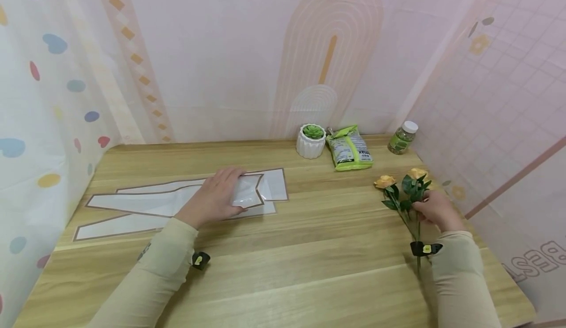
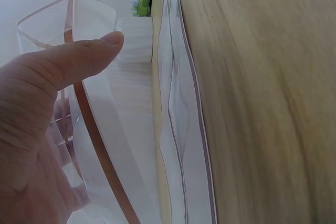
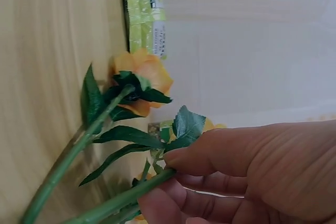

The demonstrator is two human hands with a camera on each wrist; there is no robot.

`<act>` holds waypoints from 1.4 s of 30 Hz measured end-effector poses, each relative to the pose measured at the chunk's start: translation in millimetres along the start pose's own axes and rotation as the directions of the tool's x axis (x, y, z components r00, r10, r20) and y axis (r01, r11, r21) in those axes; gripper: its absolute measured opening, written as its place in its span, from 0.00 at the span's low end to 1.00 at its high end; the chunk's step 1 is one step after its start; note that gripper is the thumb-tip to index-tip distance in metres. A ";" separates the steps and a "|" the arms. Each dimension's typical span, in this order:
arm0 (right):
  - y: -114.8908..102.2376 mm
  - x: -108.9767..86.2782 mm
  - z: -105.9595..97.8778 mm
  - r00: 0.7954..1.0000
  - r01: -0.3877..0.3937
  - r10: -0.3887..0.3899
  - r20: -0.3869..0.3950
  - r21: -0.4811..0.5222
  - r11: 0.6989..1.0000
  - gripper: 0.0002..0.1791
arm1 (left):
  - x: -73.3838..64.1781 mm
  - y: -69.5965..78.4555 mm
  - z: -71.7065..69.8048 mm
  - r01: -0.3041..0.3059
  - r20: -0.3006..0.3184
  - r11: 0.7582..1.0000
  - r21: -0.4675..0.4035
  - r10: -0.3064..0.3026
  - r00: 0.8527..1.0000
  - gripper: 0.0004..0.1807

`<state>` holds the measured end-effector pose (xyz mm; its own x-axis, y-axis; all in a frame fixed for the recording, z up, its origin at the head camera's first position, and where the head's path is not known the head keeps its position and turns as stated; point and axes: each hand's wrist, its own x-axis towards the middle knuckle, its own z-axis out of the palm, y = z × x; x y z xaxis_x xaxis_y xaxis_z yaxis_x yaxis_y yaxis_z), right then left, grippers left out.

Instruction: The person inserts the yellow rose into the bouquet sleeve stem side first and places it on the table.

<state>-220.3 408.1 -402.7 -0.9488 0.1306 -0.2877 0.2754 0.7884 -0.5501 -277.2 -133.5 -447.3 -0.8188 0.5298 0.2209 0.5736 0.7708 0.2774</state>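
**One sleeve gripped, one rose stem pinched, the two well apart**

On the left of the table we see the left hand (image 1: 216, 195) gripping a tapered, clear-and-white plastic sleeve with a brown border (image 1: 247, 190); its thumb lies across one face, and its fingers show through the film; the wide mouth stands parted in the left wrist view, and we see no flower in it; two similar flat sleeves (image 1: 110, 226) lie beneath it on the pale wood-grain tabletop (image 1: 318, 259).

On the right, the right hand (image 1: 438, 210) pinches a slim green stem (image 3: 142, 188) between thumb and fingers; it belongs to a group of yellow-orange roses with dark green leaves (image 1: 407, 187); another rose's stem lies near it, outside the pinch; we count two blossoms in the head view, and cannot tell whether petals half hidden by the hand make a third.

We judge the work to be at an early stage; done so far are one sleeve lifted and spread, and one stem grasped; left over are the two sleeves lying flat, and at least one rose not held; every rose is well apart from every sleeve.
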 end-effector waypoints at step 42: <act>-37.8 -12.9 -14.3 0.913 0.179 -0.019 -0.407 0.360 0.916 0.21 | -1.4 -1.4 0.7 -0.022 -0.018 1.000 -0.004 0.022 1.000 0.52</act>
<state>-220.6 385.3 -367.0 -0.9346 0.3493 0.0670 0.1376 0.5288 -0.8375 -276.8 -135.1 -448.7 -0.8057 0.5399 0.2436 0.5912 0.7577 0.2762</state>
